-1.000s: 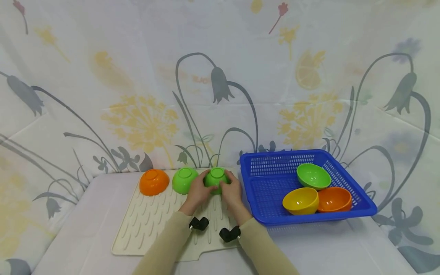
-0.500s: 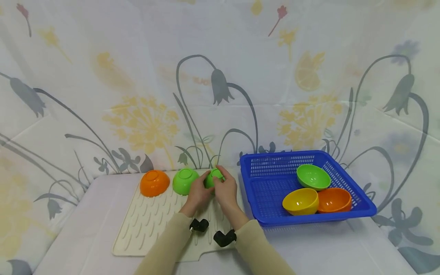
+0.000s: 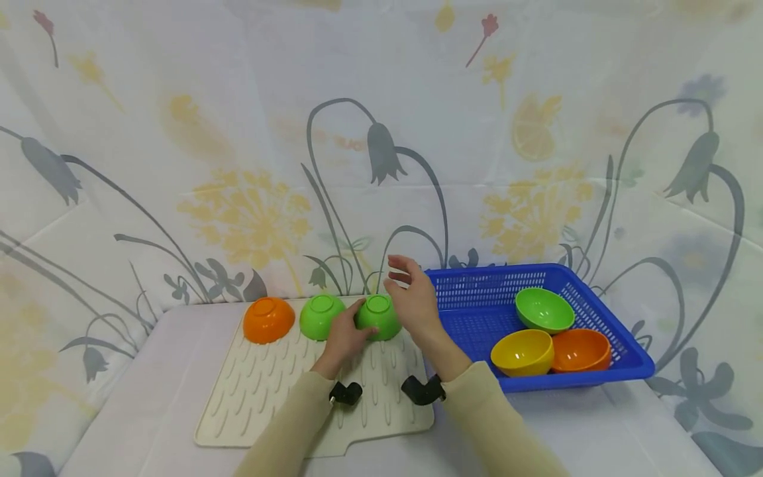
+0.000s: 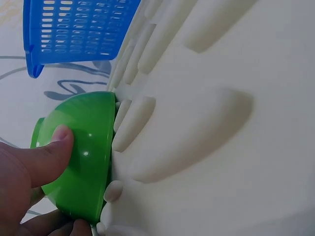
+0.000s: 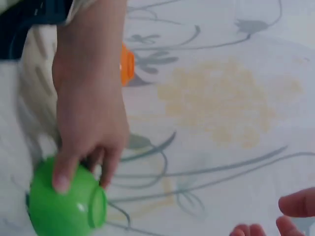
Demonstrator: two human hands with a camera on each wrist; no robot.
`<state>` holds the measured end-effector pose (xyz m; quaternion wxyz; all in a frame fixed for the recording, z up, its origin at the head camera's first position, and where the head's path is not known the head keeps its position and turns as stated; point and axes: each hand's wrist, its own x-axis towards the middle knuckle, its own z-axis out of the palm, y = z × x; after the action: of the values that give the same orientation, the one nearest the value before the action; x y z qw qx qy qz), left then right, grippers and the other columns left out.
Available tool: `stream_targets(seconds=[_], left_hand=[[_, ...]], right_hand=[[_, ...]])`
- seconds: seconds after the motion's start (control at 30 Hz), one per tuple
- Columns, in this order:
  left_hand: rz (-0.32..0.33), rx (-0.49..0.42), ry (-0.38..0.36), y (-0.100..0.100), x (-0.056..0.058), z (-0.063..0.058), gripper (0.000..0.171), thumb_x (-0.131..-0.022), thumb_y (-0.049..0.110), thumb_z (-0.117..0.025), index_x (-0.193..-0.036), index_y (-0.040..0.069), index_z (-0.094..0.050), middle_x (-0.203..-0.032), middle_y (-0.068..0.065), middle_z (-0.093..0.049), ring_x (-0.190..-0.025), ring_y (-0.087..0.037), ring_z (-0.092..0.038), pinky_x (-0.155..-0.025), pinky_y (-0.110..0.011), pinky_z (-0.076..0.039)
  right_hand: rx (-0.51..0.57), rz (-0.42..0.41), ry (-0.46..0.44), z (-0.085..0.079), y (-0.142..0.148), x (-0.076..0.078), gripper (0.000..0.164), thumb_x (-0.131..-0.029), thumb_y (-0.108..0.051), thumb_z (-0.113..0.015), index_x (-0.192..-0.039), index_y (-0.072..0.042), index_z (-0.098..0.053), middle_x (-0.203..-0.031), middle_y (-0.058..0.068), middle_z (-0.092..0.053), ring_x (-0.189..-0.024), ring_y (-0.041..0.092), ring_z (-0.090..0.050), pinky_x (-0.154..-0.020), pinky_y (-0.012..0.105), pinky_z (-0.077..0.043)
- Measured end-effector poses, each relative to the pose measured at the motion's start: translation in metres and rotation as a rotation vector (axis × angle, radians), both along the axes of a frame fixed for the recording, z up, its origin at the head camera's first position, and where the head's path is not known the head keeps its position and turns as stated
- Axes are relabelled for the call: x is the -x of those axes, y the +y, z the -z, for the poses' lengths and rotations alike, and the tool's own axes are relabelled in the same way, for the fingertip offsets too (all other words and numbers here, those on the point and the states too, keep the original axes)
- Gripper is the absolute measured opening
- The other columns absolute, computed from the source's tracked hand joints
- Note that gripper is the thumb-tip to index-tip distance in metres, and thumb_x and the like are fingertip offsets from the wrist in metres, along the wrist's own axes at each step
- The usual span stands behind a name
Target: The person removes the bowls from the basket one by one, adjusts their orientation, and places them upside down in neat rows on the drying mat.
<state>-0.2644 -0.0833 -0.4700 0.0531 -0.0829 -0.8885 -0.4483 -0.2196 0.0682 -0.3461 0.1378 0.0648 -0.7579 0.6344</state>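
Ribbed mat, head view: From where I am standing, an upturned glossy green plastic bowl (image 3: 384, 322) is resting at the right end of a row on a cream ribbed draining mat (image 3: 274, 391); a second upturned green bowl (image 3: 316, 322) and an upturned orange bowl (image 3: 266, 323) are sitting to its left.
Left hand (image 3: 344, 335): It is holding the right-end bowl from the left, thumb to the front.
Right hand (image 3: 416, 303): It is hanging raised beside that bowl, fingers loosely bent, gripping nothing.
Blue basket: A rectangular blue perforated plastic basket (image 3: 471, 329) is standing right of the mat, nearer the right hand. Its yellow bowl (image 3: 520, 354), orange bowl (image 3: 583, 351) and green bowl (image 3: 544, 311) are lying well right of that hand, yellow leftmost.
Thumb, left wrist view: The left thumb (image 4: 49, 160) is lying against the held bowl's wall; its rim is facing the mat. Being round, it is presenting no long axis.
Fingertips, right wrist view: The right fingers (image 5: 301, 202) are showing well apart from the held bowl.
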Motion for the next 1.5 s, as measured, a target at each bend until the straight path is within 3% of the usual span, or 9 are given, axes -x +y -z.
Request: stream_targets(seconds=[0.23,0.43,0.67,0.87,1.03,1.3,1.5], left_hand=[[0.003,-0.004,-0.03,0.001,0.0,0.001,0.072,-0.084,0.016,-0.081,-0.147,0.004,-0.047,-0.142,-0.022,-0.052,-0.132,-0.04,-0.047,-0.11,-0.052,-0.037],[0.005,0.013,0.005,0.002,-0.001,-0.001,0.07,-0.085,0.013,-0.08,-0.146,0.002,-0.047,-0.14,-0.024,-0.053,-0.13,-0.042,-0.048,-0.108,-0.053,-0.038],[0.0,-0.025,-0.024,0.003,0.0,-0.001,0.071,-0.085,0.013,-0.08,-0.147,0.005,-0.047,-0.142,-0.023,-0.051,-0.133,-0.041,-0.045,-0.11,-0.052,-0.036],[0.01,-0.022,-0.047,0.003,0.0,-0.001,0.072,-0.086,0.016,-0.08,-0.149,0.006,-0.046,-0.144,-0.021,-0.051,-0.133,-0.04,-0.046,-0.11,-0.052,-0.037],[0.016,-0.011,-0.049,0.003,-0.002,-0.002,0.072,-0.086,0.017,-0.079,-0.149,0.007,-0.045,-0.144,-0.02,-0.051,-0.132,-0.04,-0.047,-0.108,-0.052,-0.039],[0.017,-0.017,-0.045,0.001,-0.001,-0.001,0.073,-0.086,0.017,-0.08,-0.149,0.007,-0.045,-0.144,-0.02,-0.051,-0.133,-0.039,-0.046,-0.109,-0.052,-0.038],[0.018,-0.01,-0.043,-0.001,-0.001,0.001,0.072,-0.086,0.017,-0.08,-0.149,0.007,-0.046,-0.143,-0.02,-0.051,-0.132,-0.039,-0.047,-0.108,-0.052,-0.039]], right_hand=[[-0.141,-0.104,0.006,-0.025,0.053,0.005,0.041,-0.099,-0.006,-0.059,-0.14,-0.008,-0.053,-0.137,0.01,-0.056,-0.121,0.027,-0.056,-0.097,0.043,-0.051],[-0.345,-0.165,-0.033,-0.029,0.112,0.013,0.031,-0.101,-0.015,-0.059,-0.131,-0.008,-0.059,-0.132,0.011,-0.06,-0.12,0.03,-0.056,-0.099,0.048,-0.048],[-0.453,-0.425,-0.202,-0.024,0.182,0.025,0.039,-0.102,-0.027,-0.06,-0.133,-0.004,-0.059,-0.129,0.015,-0.062,-0.121,0.036,-0.056,-0.104,0.053,-0.043],[-0.547,-0.526,-0.331,-0.01,0.23,0.032,0.042,-0.099,-0.025,-0.063,-0.136,-0.005,-0.059,-0.132,0.015,-0.061,-0.122,0.039,-0.056,-0.105,0.054,-0.043],[-0.631,-0.605,-0.423,0.002,0.258,0.032,0.044,-0.095,-0.016,-0.068,-0.136,-0.001,-0.059,-0.134,0.019,-0.059,-0.122,0.037,-0.056,-0.1,0.048,-0.049],[-0.659,-0.627,-0.611,0.007,0.274,0.026,0.051,-0.084,0.01,-0.067,-0.134,0.005,-0.059,-0.139,0.03,-0.051,-0.126,0.046,-0.051,-0.086,0.038,-0.057],[-0.698,-0.575,-0.63,0.012,0.275,0.027,0.059,-0.076,0.018,-0.067,-0.133,0.003,-0.061,-0.142,0.03,-0.048,-0.123,0.045,-0.054,-0.077,0.034,-0.059]])
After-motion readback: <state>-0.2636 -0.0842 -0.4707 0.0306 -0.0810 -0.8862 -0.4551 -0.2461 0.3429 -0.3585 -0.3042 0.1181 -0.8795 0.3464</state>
